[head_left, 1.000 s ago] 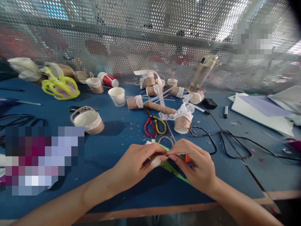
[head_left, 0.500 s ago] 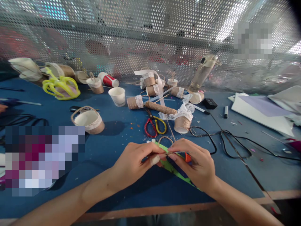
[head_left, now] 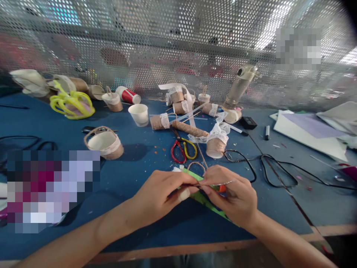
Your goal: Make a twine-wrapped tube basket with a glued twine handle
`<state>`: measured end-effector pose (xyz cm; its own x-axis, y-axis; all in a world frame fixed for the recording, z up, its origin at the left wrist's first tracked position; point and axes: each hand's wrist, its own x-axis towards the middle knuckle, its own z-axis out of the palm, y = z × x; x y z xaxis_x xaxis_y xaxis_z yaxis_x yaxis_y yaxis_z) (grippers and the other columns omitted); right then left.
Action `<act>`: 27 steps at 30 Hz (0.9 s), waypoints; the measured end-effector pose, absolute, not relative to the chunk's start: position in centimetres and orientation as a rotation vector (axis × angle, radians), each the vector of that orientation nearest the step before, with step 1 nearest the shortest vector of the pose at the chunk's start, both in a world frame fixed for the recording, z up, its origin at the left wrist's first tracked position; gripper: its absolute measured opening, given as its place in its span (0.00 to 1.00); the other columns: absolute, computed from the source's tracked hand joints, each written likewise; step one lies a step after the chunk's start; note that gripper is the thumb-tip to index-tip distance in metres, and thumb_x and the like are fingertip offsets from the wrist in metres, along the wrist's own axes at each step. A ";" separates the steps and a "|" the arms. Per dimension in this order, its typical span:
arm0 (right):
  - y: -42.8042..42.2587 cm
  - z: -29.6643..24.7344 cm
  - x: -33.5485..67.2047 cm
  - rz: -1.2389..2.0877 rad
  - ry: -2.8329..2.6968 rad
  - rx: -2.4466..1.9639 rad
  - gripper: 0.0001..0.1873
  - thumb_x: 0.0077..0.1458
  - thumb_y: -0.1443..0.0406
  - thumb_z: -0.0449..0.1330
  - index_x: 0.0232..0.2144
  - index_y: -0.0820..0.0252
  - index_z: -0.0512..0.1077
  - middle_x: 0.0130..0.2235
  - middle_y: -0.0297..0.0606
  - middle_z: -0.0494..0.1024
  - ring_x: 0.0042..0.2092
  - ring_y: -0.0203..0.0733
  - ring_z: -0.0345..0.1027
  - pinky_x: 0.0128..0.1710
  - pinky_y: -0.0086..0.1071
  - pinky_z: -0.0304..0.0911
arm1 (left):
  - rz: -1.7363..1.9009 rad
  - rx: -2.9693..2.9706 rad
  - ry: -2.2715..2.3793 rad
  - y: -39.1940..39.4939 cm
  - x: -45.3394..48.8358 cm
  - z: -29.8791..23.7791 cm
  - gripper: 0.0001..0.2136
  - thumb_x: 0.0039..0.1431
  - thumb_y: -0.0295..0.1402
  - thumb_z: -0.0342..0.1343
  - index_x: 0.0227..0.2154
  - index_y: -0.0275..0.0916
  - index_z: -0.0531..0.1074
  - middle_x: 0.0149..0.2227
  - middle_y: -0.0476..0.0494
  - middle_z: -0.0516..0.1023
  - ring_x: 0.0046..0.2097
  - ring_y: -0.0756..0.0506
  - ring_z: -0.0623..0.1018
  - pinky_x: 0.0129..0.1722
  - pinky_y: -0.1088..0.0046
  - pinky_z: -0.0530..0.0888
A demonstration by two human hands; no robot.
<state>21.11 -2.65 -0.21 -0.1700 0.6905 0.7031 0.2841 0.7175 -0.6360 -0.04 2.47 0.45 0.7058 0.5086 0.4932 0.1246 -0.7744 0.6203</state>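
My left hand [head_left: 164, 193] and my right hand [head_left: 232, 197] meet over the near part of the table, fingertips almost touching. Both pinch brown twine [head_left: 196, 163], which makes a small loop just beyond the fingers. One strand runs from the right fingertips back toward a twine roll [head_left: 192, 128]. A thin pale strand lies across my right fingers. Beneath the hands is a green strip [head_left: 206, 203], partly hidden, and an orange piece [head_left: 222, 188] shows by my right fingers. Red-and-yellow-handled scissors [head_left: 184, 149] lie open beyond them, beside a twine-wrapped cup with lace [head_left: 216, 145].
A twine-wrapped basket [head_left: 115, 149] stands left, near a white paper cup [head_left: 139, 114]. Several wrapped cups, a red-and-white cup [head_left: 128, 95] and a bottle [head_left: 240, 87] line the mesh wall [head_left: 156, 44]. A black cord [head_left: 279, 182] and papers [head_left: 309, 134] lie right.
My hands stay close together, with the right fingers shifted slightly and more of the pale strand showing across them. Another person's hand and a blue tool at the far left have left the view.
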 end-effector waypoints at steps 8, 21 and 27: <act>-2.5 -0.3 21.3 0.486 -1.754 -0.777 0.11 0.55 0.77 0.65 0.40 0.63 0.78 0.32 0.41 0.80 0.34 0.41 0.75 0.35 0.37 0.71 | 0.728 2.149 0.450 2.4 0.0 0.8 0.07 0.70 0.25 0.50 0.39 0.37 0.73 0.26 0.55 0.79 0.25 0.56 0.79 0.32 0.88 0.71; -2.6 -0.2 21.2 0.500 -1.761 -0.846 0.11 0.56 0.77 0.64 0.41 0.62 0.78 0.34 0.40 0.81 0.35 0.39 0.76 0.36 0.34 0.71 | 0.765 2.202 0.465 2.6 0.0 0.7 0.06 0.69 0.24 0.51 0.39 0.38 0.73 0.22 0.58 0.76 0.23 0.57 0.77 0.30 0.88 0.70; -2.5 -0.2 21.2 0.460 -1.740 -0.932 0.11 0.56 0.77 0.64 0.38 0.59 0.78 0.34 0.37 0.83 0.35 0.37 0.76 0.36 0.30 0.71 | 0.828 2.216 0.578 2.4 -0.1 0.4 0.06 0.67 0.24 0.55 0.42 0.40 0.74 0.25 0.58 0.79 0.26 0.57 0.79 0.31 0.90 0.70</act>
